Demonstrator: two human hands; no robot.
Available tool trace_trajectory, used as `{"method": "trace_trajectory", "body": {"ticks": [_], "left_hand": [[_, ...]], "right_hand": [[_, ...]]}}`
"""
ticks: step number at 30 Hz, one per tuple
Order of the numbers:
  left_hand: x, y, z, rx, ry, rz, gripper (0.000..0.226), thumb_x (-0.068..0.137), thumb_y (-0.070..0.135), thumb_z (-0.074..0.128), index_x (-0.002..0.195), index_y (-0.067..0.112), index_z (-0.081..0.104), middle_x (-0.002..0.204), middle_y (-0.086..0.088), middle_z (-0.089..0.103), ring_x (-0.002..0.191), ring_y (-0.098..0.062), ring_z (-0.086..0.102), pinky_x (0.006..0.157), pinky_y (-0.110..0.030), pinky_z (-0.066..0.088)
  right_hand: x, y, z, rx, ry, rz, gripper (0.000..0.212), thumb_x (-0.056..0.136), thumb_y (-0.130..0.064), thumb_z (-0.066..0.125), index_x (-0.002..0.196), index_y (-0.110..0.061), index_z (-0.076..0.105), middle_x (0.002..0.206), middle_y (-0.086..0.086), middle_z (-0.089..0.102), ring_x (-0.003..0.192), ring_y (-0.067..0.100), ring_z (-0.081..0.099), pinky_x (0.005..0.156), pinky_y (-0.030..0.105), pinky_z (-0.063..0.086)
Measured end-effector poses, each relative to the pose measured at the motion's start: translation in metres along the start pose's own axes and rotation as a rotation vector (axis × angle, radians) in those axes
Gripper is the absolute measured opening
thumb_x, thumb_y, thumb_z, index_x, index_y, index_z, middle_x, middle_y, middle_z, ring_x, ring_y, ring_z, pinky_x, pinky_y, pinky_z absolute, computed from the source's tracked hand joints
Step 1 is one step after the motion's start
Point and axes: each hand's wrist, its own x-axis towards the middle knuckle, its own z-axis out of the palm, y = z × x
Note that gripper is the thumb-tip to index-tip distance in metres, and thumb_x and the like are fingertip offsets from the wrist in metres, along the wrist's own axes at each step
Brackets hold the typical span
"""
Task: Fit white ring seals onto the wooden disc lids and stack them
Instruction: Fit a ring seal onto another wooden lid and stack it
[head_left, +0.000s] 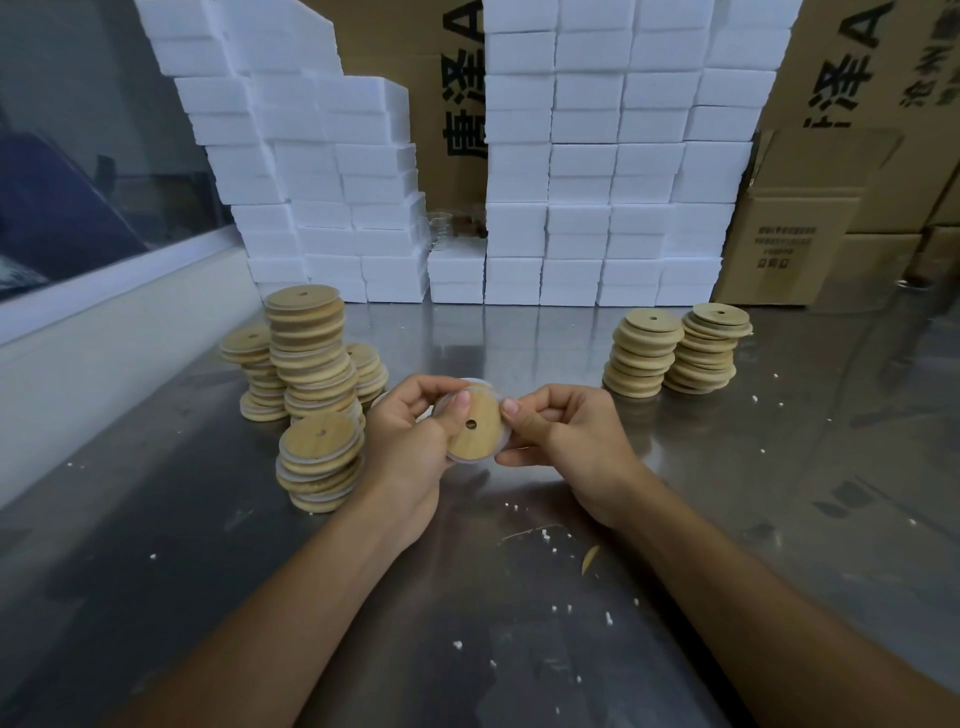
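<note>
A wooden disc lid (474, 427) with a small centre hole is held above the steel table (519, 597), near the middle of the view, between both hands. A white ring seal (480, 385) shows along its upper edge and again as a pale rim at its lower edge; whether it is fully seated cannot be told.

Going from the left: a window ledge (104, 332) runs along the table's left side. Beside it stand the left stacks of lids (306, 358), a tall one with shorter ones around it, and white edges show between many of these discs. A shorter stack (319, 462) sits nearer, just left of the left hand (410, 441). That hand grips the lid from the left, its thumb pressed on the wooden face next to the hole and its fingers curled behind the top edge. The right hand (561, 436) pinches the lid's right edge, thumb in front, curled fingers behind.

Farther right, well apart from the hands, two right stacks of lids (675, 348) stand side by side, showing bare wood. White crumbs (545, 538) are scattered over the table. Along the back stand piled white foam boxes (597, 171), with cardboard cartons (810, 218) behind them and to the right.
</note>
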Motion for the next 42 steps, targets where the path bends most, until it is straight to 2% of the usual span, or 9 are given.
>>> {"method": "trace_trajectory", "body": {"ticks": [5, 10, 13, 16, 19, 23, 26, 35, 42], "left_hand": [[0.0, 0.0015, 0.0007, -0.049, 0.009, -0.037, 0.015, 0.09, -0.003, 0.06, 0.081, 0.009, 0.063, 0.096, -0.016, 0.069, 0.089, -0.028, 0.065, 0.083, -0.049, 0.054], [0.0035, 0.0022, -0.0033, -0.101, 0.027, -0.042, 0.014, 0.087, -0.004, 0.061, 0.08, 0.008, 0.064, 0.078, -0.005, 0.072, 0.076, -0.018, 0.067, 0.083, -0.043, 0.054], [0.0046, -0.0003, -0.0051, 0.016, 0.04, 0.026, 0.016, 0.083, -0.001, 0.069, 0.079, 0.014, 0.066, 0.078, 0.0, 0.073, 0.078, -0.017, 0.067, 0.084, -0.043, 0.053], [0.0055, -0.0041, -0.0057, 0.202, 0.018, 0.133, 0.018, 0.081, 0.002, 0.074, 0.08, 0.017, 0.064, 0.079, 0.001, 0.074, 0.074, -0.015, 0.068, 0.076, -0.038, 0.055], [0.0053, -0.0061, -0.0057, 0.303, -0.008, 0.156, 0.02, 0.081, 0.001, 0.074, 0.078, 0.015, 0.06, 0.076, -0.002, 0.073, 0.07, -0.019, 0.069, 0.064, -0.036, 0.059], [0.0036, -0.0032, -0.0036, 0.172, 0.035, 0.039, 0.016, 0.084, -0.001, 0.07, 0.076, 0.008, 0.059, 0.077, -0.009, 0.072, 0.066, -0.02, 0.071, 0.054, -0.029, 0.058], [0.0037, 0.0003, -0.0026, 0.023, 0.085, -0.041, 0.016, 0.086, 0.0, 0.067, 0.077, 0.006, 0.056, 0.075, -0.009, 0.073, 0.064, -0.02, 0.072, 0.054, -0.027, 0.057], [0.005, 0.0021, -0.0037, -0.015, -0.018, -0.185, 0.016, 0.095, 0.001, 0.055, 0.081, -0.001, 0.061, 0.09, -0.016, 0.072, 0.085, -0.028, 0.073, 0.068, -0.038, 0.061], [0.0084, 0.0013, -0.0026, -0.139, 0.067, -0.257, 0.014, 0.097, -0.001, 0.049, 0.086, -0.002, 0.057, 0.106, -0.024, 0.069, 0.098, -0.033, 0.069, 0.087, -0.049, 0.056]], "right_hand": [[-0.0001, 0.0017, 0.002, 0.042, -0.013, 0.015, 0.016, 0.088, -0.013, 0.071, 0.075, -0.005, 0.069, 0.072, 0.016, 0.073, 0.066, 0.021, 0.071, 0.063, 0.03, 0.06], [-0.0012, 0.0036, 0.0023, 0.022, -0.089, 0.049, 0.007, 0.086, -0.01, 0.073, 0.08, -0.009, 0.07, 0.08, 0.015, 0.074, 0.074, 0.021, 0.072, 0.068, 0.035, 0.061], [0.0002, 0.0057, 0.0043, -0.009, -0.006, -0.003, 0.005, 0.087, -0.004, 0.071, 0.083, -0.004, 0.068, 0.078, 0.017, 0.072, 0.071, 0.021, 0.069, 0.073, 0.041, 0.06], [0.0014, 0.0058, 0.0054, -0.122, 0.114, -0.133, 0.012, 0.088, 0.0, 0.069, 0.08, -0.009, 0.066, 0.074, 0.01, 0.069, 0.065, 0.014, 0.065, 0.063, 0.032, 0.059], [0.0031, 0.0057, 0.0032, -0.277, 0.19, -0.274, 0.012, 0.088, -0.001, 0.069, 0.081, -0.011, 0.068, 0.075, 0.005, 0.067, 0.071, 0.015, 0.061, 0.065, 0.038, 0.056], [0.0041, 0.0033, 0.0018, -0.253, 0.182, -0.285, 0.002, 0.09, -0.006, 0.068, 0.092, -0.007, 0.068, 0.081, 0.006, 0.07, 0.072, 0.013, 0.064, 0.063, 0.033, 0.054], [0.0027, 0.0043, 0.0036, -0.156, 0.102, -0.173, 0.013, 0.091, -0.006, 0.067, 0.104, -0.004, 0.065, 0.081, 0.012, 0.07, 0.064, 0.012, 0.067, 0.057, 0.025, 0.056], [0.0044, 0.0043, -0.0016, 0.042, 0.178, -0.125, 0.006, 0.087, -0.004, 0.071, 0.087, 0.001, 0.068, 0.071, 0.008, 0.073, 0.063, 0.008, 0.068, 0.061, 0.018, 0.055], [0.0029, 0.0073, 0.0017, 0.062, 0.085, -0.03, 0.013, 0.087, -0.013, 0.072, 0.088, -0.002, 0.065, 0.072, 0.009, 0.073, 0.068, 0.016, 0.067, 0.065, 0.028, 0.06]]}}
